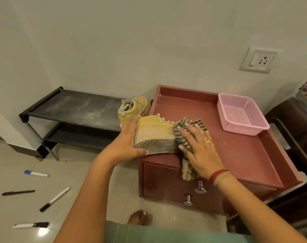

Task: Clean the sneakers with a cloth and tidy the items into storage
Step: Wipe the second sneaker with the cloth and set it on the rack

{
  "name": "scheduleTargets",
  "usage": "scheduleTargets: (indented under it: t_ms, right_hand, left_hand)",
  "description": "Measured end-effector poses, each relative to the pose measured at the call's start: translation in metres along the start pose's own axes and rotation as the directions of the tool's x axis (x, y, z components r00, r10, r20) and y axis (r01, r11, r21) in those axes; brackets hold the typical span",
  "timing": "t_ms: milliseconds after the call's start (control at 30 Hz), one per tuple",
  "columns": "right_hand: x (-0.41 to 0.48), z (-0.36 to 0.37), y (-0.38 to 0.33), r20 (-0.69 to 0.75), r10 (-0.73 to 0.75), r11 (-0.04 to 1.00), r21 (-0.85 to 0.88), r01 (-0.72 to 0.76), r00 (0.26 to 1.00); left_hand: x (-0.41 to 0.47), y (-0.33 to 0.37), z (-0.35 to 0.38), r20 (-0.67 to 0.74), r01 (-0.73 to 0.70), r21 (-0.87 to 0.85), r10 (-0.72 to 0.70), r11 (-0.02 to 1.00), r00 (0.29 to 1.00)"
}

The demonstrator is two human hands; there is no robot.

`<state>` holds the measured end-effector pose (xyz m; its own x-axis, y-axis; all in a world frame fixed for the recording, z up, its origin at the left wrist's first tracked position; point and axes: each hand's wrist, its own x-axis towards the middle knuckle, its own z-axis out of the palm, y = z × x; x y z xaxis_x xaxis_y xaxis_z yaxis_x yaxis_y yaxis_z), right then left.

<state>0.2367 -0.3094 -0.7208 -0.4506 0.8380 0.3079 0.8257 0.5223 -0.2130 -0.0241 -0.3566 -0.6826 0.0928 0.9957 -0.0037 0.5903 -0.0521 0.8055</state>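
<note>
Gold-ringed right hand (200,146), red wristbands (218,176), green garment (149,232)

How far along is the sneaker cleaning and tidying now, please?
Nothing looks finished. In hand: the left hand steadies a yellow suede sneaker on the maroon wooden cabinet while the right hand presses a striped grey cloth to it. Left: the other yellow sneaker on the black rack, marker pens on the floor, the pink plastic basket empty.

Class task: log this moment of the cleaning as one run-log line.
step: wiping sneaker | left hand: grips sneaker on cabinet top | right hand: presses cloth against it | other sneaker: on shoe rack
</note>
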Motion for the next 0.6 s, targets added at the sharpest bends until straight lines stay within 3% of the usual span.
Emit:
scheduleTargets:
  t_ms: [67,133,200,300,400,467,600]
  right_hand:
    - [0.005,-0.003,0.016,0.009,0.175,0.968,0.182,-0.174,0.984]
    - [0.011,-0.009,0.022,-0.025,0.392,0.876,0.316,-0.365,0.92]
    - [0.017,-0.019,0.01,-0.14,0.469,0.825,0.422,-0.376,0.872]
    - [0.025,-0.03,-0.039,-0.2,0.21,0.854,0.514,-0.08,0.957]
    - [0.024,-0.016,-0.077,-0.063,-0.153,0.919,0.357,0.166,0.986]
    - [0.02,-0.006,-0.077,-0.012,-0.2,0.959,0.201,0.199,0.98]
    - [0.007,-0.009,-0.044,-0.002,-0.155,0.984,0.091,0.155,0.988]
  left_hand:
    - [0.001,0.001,0.001,0.001,0.027,-0.004,-0.027,1.0,1.0]
    - [0.002,0.005,0.003,-0.019,0.044,-0.017,-0.044,0.999,0.999]
    - [0.005,0.01,0.006,-0.079,0.038,-0.04,-0.041,0.998,0.996]
    - [0.01,0.021,0.015,-0.165,0.047,-0.035,-0.052,0.998,0.985]
    - [0.013,0.024,0.019,-0.215,0.034,-0.022,-0.038,0.999,0.976]
    - [0.013,0.023,0.019,-0.226,0.023,-0.006,-0.024,1.0,0.974]
    - [0.014,0.023,0.017,-0.238,0.037,0.042,-0.026,0.998,0.971]
